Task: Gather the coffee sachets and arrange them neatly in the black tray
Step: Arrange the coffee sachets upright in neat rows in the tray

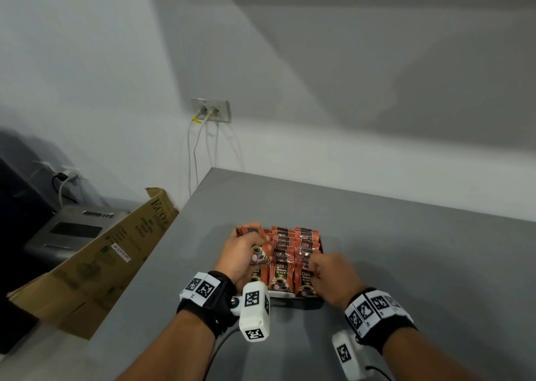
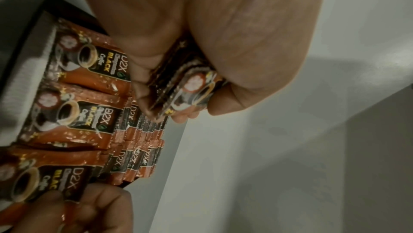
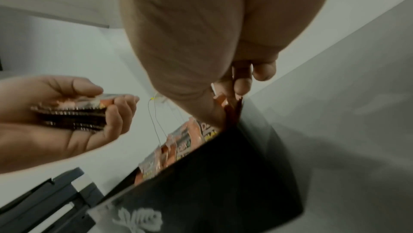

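Observation:
A black tray (image 1: pixel 321 246) sits on the grey table, packed with rows of orange coffee sachets (image 1: pixel 282 253) standing on edge. My left hand (image 1: pixel 239 254) hovers over the tray's left side and grips a small stack of sachets (image 1: pixel 259 255) between thumb and fingers; the left wrist view shows the stack (image 2: pixel 185 88) end on. At the right-hand row my right hand (image 1: pixel 324 267) has its fingertips (image 3: pixel 242 84) pinching the top edge of a sachet (image 3: pixel 223 101) in the tray. The tray's dark side wall (image 3: pixel 223 183) fills the lower right wrist view.
The grey table (image 1: pixel 406 264) ends at a white wall behind and an edge on the left. A brown cardboard box (image 1: pixel 95 261) leans beside that edge, with a grey appliance (image 1: pixel 72 232) behind it. A wall socket (image 1: pixel 211 110) holds hanging cables.

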Motion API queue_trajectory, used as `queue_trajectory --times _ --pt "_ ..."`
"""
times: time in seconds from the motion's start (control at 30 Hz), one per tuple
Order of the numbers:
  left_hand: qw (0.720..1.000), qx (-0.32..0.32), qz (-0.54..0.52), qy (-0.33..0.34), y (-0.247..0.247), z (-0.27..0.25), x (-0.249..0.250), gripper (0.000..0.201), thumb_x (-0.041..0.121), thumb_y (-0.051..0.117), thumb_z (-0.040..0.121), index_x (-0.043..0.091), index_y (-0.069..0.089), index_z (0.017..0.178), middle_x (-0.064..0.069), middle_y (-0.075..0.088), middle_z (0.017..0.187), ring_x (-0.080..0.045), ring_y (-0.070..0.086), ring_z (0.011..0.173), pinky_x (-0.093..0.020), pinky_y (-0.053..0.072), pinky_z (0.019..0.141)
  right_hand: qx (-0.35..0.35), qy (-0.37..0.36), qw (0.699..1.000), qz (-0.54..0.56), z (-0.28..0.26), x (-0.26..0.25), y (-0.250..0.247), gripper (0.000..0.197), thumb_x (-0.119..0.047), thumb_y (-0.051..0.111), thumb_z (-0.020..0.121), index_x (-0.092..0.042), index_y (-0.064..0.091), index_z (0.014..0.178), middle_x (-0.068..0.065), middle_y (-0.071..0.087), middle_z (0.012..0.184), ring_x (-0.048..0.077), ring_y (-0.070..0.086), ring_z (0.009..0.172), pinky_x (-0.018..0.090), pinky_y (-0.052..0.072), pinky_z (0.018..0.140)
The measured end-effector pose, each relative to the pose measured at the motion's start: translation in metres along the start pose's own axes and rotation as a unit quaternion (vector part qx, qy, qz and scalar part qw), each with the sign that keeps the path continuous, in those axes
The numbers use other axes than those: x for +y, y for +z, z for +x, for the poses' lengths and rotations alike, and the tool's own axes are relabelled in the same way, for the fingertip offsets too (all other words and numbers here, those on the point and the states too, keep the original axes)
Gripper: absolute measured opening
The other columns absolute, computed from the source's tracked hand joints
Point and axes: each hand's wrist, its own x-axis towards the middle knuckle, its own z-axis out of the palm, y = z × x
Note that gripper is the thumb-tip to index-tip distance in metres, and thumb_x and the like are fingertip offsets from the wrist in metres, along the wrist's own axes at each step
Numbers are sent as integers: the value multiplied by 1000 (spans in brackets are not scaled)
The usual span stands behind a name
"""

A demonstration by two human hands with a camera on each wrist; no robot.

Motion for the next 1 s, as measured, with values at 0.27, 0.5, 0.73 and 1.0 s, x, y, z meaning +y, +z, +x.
queue_trajectory --times 0.27,0.5,0.73,1.0 --pt "992 -58 111 -2 2 -5 -4 41 -16 53 84 7 58 117 -16 73 87 -24 69 64 -41 58 69 73 -18 997 23 -5 -1 0 25 -28 76 80 -27 60 99 -14 52 102 8 49 101 23 47 92" --pt "983 -109 142 42 5 2 -18 82 -1 86 48 5 55 124 -23 72 107 -37 71 96 -54 56 90 78 -63 940 326 6 -57 -48 25 -16 73 87 -24 72 111 -5 74 88 3 68 76 18 55 75" --pt "997 -4 70 30 -12 0 -4 43 -4 68 80 0 56 120 -18 67 86 -28 65 69 -39 56 62 60 -55 970 229 22 -50 -48 17 -6 68 90 -22 68 83 -2 72 76 6 69 67 29 59 69" --pt "997 51 55 9 -36 -4 -5 51 -17 47 75 9 55 118 -18 66 89 -29 62 76 -38 52 64 -50 -40 997 46 31 -49 -6 28 -1 52 94 -26 62 86 -14 60 82 8 62 83 19 52 74"
